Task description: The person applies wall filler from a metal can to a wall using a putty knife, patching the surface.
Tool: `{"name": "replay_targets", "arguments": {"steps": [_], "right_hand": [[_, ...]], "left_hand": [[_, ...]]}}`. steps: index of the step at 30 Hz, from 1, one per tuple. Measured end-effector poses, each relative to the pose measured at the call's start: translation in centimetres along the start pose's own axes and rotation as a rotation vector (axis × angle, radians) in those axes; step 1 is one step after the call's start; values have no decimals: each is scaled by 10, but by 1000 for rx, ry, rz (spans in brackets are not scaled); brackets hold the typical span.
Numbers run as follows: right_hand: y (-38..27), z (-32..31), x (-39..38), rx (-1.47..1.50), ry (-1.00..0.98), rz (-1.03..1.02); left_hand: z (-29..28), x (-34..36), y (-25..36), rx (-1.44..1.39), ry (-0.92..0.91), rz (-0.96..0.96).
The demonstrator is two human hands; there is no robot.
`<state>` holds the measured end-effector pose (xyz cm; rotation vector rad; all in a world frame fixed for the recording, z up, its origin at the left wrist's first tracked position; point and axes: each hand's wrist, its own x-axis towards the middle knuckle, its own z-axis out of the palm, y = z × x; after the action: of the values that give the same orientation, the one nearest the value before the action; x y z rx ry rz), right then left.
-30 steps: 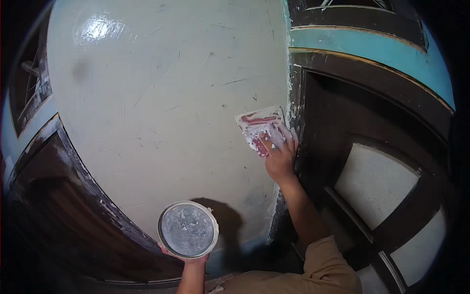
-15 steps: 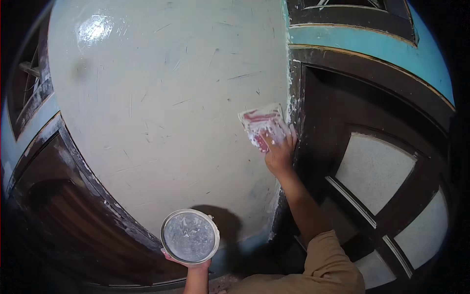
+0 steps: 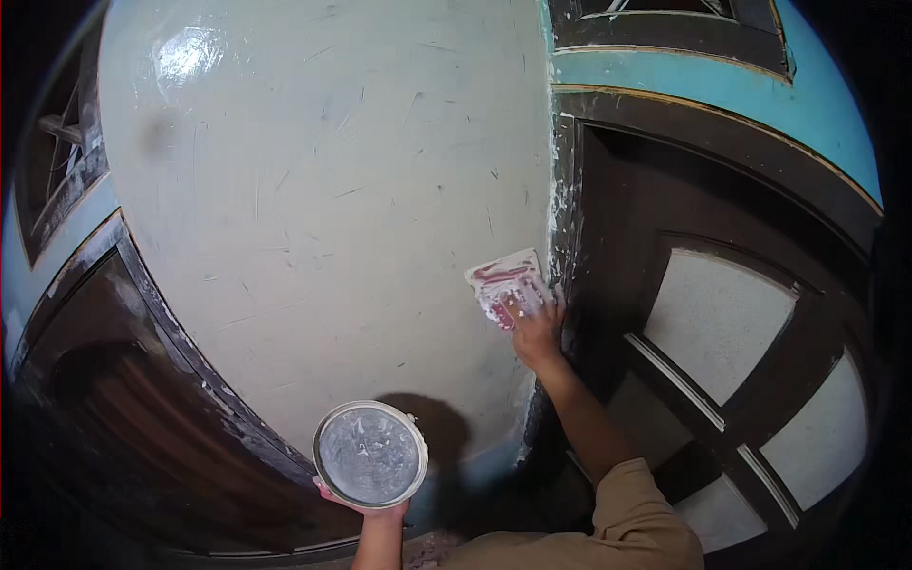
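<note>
My right hand [image 3: 540,323] grips a pink flat square spreader [image 3: 502,280], smeared with white paste, against the pale wall [image 3: 323,228] just left of its right-hand edge. White paste coats some of my fingers. At the bottom centre, my left hand [image 3: 380,513] holds up a round shallow metal lid or tray [image 3: 369,454] with whitish residue on it, its fingers mostly hidden underneath. The lid's shadow falls on the wall beside it.
A dark door [image 3: 617,209] with pale panels stands at the right, under a turquoise band [image 3: 684,71] and a window frame. At the left are a brown door [image 3: 133,399] with a scuffed frame and another window frame [image 3: 57,142].
My right hand and the spreader have moved down along the wall's right edge since half a second ago. The lid in my left hand sits slightly lower than one second ago.
</note>
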<state>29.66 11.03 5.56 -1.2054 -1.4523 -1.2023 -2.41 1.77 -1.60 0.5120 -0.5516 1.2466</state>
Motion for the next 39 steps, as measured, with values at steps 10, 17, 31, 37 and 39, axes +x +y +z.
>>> {"name": "replay_targets", "arguments": {"steps": [10, 17, 31, 37, 39], "right_hand": [[-19, -6, 58, 58, -13, 19], [-6, 4, -11, 10, 91, 103], [-57, 3, -72, 30, -70, 146], [-65, -7, 33, 37, 0, 162], [-72, 4, 12, 40, -102, 203]], "left_hand": [[20, 7, 8, 382, 123, -48], [14, 8, 12, 67, 58, -57], [3, -1, 33, 152, 310, 24], [1, -1, 42, 202, 119, -69], [6, 2, 41, 286, 129, -82]]}}
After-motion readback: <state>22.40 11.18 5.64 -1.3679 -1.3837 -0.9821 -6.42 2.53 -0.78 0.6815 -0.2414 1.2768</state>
